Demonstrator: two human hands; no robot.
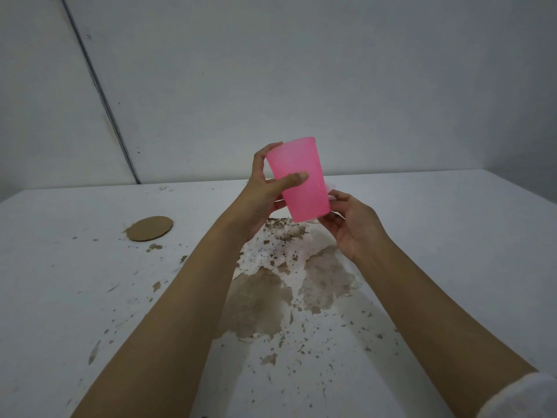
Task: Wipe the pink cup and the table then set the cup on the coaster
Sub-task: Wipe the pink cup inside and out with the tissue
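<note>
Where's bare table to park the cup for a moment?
Free: the white stretch right of the brown patch to the table's right edge, and the strip between the coaster and the wall. Crowded: the middle, where the left hand grips the pink cup, the right hand at its base, above the patch.

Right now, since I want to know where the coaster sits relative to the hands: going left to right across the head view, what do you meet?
coaster → left hand → pink cup → right hand → white sleeve. The brown stain under the arms is left out.
</note>
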